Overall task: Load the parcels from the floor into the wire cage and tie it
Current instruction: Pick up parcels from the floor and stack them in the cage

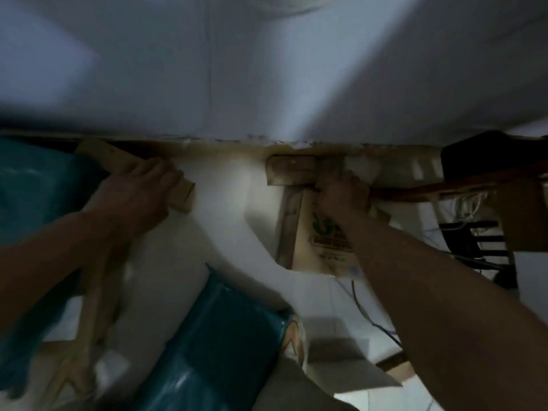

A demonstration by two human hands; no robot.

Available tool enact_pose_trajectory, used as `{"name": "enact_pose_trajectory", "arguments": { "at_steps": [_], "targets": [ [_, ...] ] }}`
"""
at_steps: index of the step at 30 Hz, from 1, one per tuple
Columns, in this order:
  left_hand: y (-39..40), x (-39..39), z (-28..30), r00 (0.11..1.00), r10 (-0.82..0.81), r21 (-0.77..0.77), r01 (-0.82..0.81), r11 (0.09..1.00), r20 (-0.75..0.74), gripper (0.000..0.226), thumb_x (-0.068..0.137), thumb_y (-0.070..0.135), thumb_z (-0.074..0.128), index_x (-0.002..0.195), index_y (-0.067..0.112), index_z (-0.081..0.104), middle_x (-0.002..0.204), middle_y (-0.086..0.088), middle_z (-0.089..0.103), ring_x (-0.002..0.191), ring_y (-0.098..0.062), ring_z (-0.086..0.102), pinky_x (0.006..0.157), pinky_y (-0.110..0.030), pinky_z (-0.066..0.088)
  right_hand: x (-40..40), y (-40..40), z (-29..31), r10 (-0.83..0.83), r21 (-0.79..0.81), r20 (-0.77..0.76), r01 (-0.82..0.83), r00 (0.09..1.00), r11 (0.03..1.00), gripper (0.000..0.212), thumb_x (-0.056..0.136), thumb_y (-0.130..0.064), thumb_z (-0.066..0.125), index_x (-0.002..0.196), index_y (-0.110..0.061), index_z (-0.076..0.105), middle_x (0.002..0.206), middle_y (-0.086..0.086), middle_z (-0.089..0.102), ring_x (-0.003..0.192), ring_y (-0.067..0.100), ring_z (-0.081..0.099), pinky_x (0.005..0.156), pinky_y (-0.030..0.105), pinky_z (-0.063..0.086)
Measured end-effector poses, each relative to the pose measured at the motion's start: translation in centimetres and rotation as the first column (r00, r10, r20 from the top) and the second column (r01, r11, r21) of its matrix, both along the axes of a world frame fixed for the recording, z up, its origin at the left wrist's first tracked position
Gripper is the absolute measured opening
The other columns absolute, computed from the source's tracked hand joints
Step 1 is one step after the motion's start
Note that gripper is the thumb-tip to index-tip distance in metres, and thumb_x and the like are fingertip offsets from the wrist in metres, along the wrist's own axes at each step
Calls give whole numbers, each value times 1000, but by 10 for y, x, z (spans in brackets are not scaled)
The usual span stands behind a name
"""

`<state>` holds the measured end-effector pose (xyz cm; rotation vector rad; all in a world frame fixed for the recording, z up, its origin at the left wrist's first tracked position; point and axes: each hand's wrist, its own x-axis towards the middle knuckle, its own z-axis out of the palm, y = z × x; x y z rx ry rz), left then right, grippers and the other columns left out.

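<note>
Parcels lie ahead of both hands against the base of the wall [267, 69], head view only, blurred and dim. I see the left hand [139, 191] laid over a tan box [181, 197] whose long axis runs up-left to down-right; fingers wrap its top edge, so I read it as gripped. The right hand [341, 194] is clenched on the top of a brown paper bag [311, 244] with a green print, hanging lengthwise toward me. Each hand has its own parcel, neither nearer. A teal sack [213, 345] lies below between the arms; I cannot make out its contents. No wire cage that I can identify.
</note>
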<state>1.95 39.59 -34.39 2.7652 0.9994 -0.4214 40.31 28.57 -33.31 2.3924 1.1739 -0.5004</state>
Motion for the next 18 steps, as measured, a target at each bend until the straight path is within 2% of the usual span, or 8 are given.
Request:
{"name": "enact_pose_trajectory", "arguments": {
  "at_steps": [2,4,7,10,12,13,15,18],
  "targets": [
    [0,29,-31,992,-65,63,58,996,112,59,85,24,72,138,3,57,141,-24,55,127,-45,54,100,-57,46,34,13,-26,-28,-1,13,28,1000,1000,63,100,-43,46,154,-15,30,150,18,37,132,40,42,107,51,39],
    [4,73,-57,985,-80,90,67,994,154,51,84,24,71,129,3,62,133,-23,60,117,-43,58,89,-52,49,73,19,-57,-57,-24,-14,57,998,998,70,97,-54,46,155,-17,32,147,18,40,130,40,44,108,52,39],
    [5,150,-89,983,-89,63,80,995,160,50,86,27,71,130,8,58,128,-16,59,110,-36,59,78,-44,52,116,12,-98,-72,-111,-97,61,993,992,71,82,-69,45,139,-27,52,133,8,57,117,33,55,104,54,44],
    [-5,221,-109,981,-88,16,87,996,174,61,88,28,66,143,11,45,139,-14,50,115,-33,56,75,-41,50,135,-11,-126,-21,-127,-157,1,987,992,68,79,-68,48,132,-27,59,129,4,61,113,30,60,99,48,51],
    [-12,259,-127,977,-146,20,145,989,155,69,89,32,64,150,12,37,153,-15,39,130,-36,48,87,-44,50,133,-29,-135,23,-159,-179,-52,984,986,61,87,-53,65,138,-22,57,141,11,54,126,36,54,108,51,45],
    [-16,274,-136,975,-181,28,179,983,127,72,91,37,63,152,13,34,159,-16,31,138,-38,40,97,-46,47,135,-38,-143,27,-148,-191,-56,981,987,68,84,-45,75,143,-21,52,149,13,47,134,39,47,113,53,39],
    [-19,291,-154,980,-184,49,180,982,79,80,90,48,63,155,16,28,164,-17,20,146,-40,27,114,-52,34,132,-52,-149,81,-117,-229,-111,970,987,76,76,-37,85,141,-15,52,145,18,51,132,40,50,110,52,40],
    [-26,299,-164,986,-164,156,156,975,40,91,81,52,71,151,15,27,158,-21,24,142,-42,28,116,-55,28,115,-53,-138,45,-116,-317,-86,947,990,73,84,-30,81,145,-12,47,144,10,53,134,31,51,105,30,45]
  ]
}}
